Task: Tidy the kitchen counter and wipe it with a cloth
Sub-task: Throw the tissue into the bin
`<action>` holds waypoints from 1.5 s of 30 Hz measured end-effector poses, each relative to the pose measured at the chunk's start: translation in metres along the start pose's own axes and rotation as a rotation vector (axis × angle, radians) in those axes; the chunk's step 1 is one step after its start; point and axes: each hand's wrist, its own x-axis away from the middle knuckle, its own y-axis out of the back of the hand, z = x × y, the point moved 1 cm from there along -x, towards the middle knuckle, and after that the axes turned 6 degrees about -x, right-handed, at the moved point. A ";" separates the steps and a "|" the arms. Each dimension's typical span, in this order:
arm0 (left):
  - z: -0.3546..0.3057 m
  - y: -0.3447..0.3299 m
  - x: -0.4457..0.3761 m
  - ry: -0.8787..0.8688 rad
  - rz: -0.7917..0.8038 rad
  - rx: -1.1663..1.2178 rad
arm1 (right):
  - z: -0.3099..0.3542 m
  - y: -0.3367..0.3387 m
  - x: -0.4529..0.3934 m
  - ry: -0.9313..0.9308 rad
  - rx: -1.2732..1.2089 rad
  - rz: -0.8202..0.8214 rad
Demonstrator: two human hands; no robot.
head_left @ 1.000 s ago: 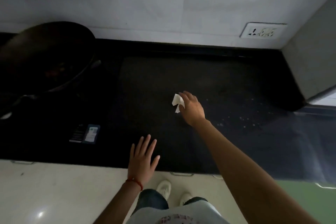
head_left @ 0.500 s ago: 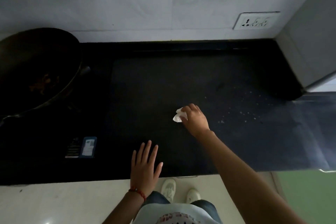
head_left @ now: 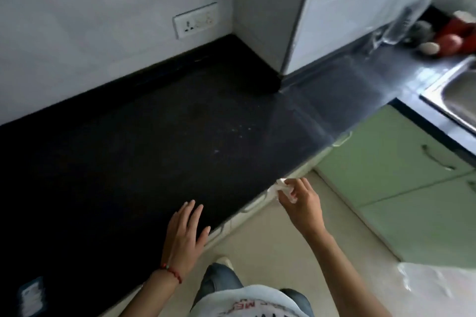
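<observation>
the right hand (head_left: 300, 203), pinching the crumpled white cloth (head_left: 277, 188), has pulled back off the dark surface (head_left: 154, 141) past its front edge; left hand (head_left: 185, 231) stays flat, fingers released. crumbs beyond the hands likely remain unwiped.

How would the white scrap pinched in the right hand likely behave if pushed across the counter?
The white scrap looks crumpled and thin, so probably floppy and very light. Held by the right hand fingertips alone, it likely needs pressing flat to wipe the counter, else it would bunch.
</observation>
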 end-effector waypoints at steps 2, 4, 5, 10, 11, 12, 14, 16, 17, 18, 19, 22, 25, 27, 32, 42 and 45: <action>-0.033 -0.004 -0.016 -0.139 0.009 0.018 | -0.035 0.034 0.024 -0.096 0.016 -0.076; -0.072 -0.008 -0.030 -0.263 0.011 0.008 | -0.069 0.068 0.055 -0.200 0.022 -0.144; -0.094 -0.011 -0.034 -0.323 0.022 0.002 | -0.086 0.085 0.072 -0.250 0.018 -0.187; -0.216 -0.053 -0.024 -0.467 0.172 0.043 | -0.172 0.173 0.179 -0.556 -0.048 -0.403; -0.240 -0.068 -0.018 -0.453 0.229 0.073 | -0.189 0.190 0.204 -0.616 -0.082 -0.449; -0.264 -0.081 -0.011 -0.419 0.339 0.095 | -0.204 0.205 0.229 -0.675 -0.117 -0.502; -0.308 -0.103 0.004 -0.386 0.471 0.100 | -0.229 0.230 0.281 -0.794 -0.162 -0.596; -0.346 -0.127 0.020 -0.395 0.543 0.106 | -0.250 0.249 0.330 -0.900 -0.197 -0.687; -0.364 -0.137 0.029 -0.393 0.584 0.110 | -0.260 0.257 0.352 -0.951 -0.216 -0.729; -0.382 -0.148 0.037 -0.392 0.620 0.115 | -0.269 0.262 0.375 -1.006 -0.235 -0.767; -0.398 -0.156 0.044 -0.384 0.664 0.113 | -0.277 0.266 0.395 -1.058 -0.257 -0.804; -0.442 -0.183 0.053 -0.328 0.772 0.136 | -0.296 0.273 0.441 -1.184 -0.342 -0.921; -0.481 -0.212 0.049 -0.248 0.830 0.100 | -0.314 0.285 0.466 -1.265 -0.403 -1.017; -0.510 -0.236 0.043 -0.223 0.863 0.058 | -0.329 0.301 0.475 -1.300 -0.438 -1.076; -0.601 -0.291 0.043 -0.196 0.920 0.019 | -0.384 0.366 0.494 -1.351 -0.459 -1.201; -0.865 -0.374 0.093 -0.456 1.059 -0.102 | -0.486 0.510 0.521 -1.447 -0.498 -1.308; -0.955 -0.386 0.127 -0.542 1.121 -0.070 | -0.507 0.536 0.545 -1.491 -0.527 -1.341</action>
